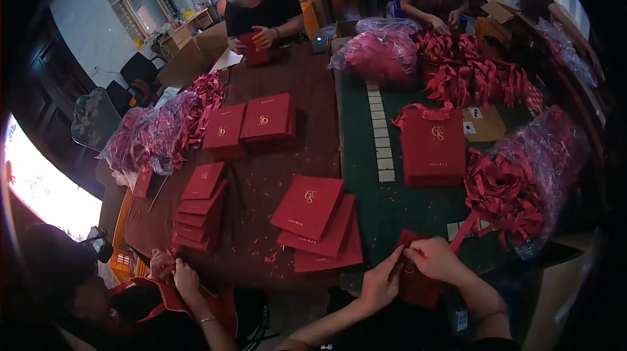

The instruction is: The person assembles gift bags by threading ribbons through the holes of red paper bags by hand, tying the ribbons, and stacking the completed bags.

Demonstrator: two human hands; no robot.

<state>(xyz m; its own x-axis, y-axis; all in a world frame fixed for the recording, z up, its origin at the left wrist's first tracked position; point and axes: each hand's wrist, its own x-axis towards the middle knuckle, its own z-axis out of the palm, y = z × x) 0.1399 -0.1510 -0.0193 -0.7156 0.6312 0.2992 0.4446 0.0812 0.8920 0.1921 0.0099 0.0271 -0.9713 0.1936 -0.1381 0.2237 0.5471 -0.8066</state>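
Observation:
At the front edge of the green table, a red bag (418, 285) is between my two hands. My left hand (382, 278) is at the bag's upper left edge with its fingers pressed together. My right hand (432, 258) has its fingers curled at the bag's top edge. What the fingertips pinch is too small to make out. A fanned stack of red bags (310, 204) with gold lettering lies to the left of my hands. Beyond them stands a pile of red bags (434, 145) with ribbon on top. Red ribbons (506, 191) spill from a plastic bag on the right.
More red bag stacks (268, 116) stand on the brown table (261, 214). Plastic-wrapped ribbon bundles (157, 132) lie at left and back. A co-worker sits at lower left; others are across the table. White cards (381, 135) form a column on the green cloth (356, 155).

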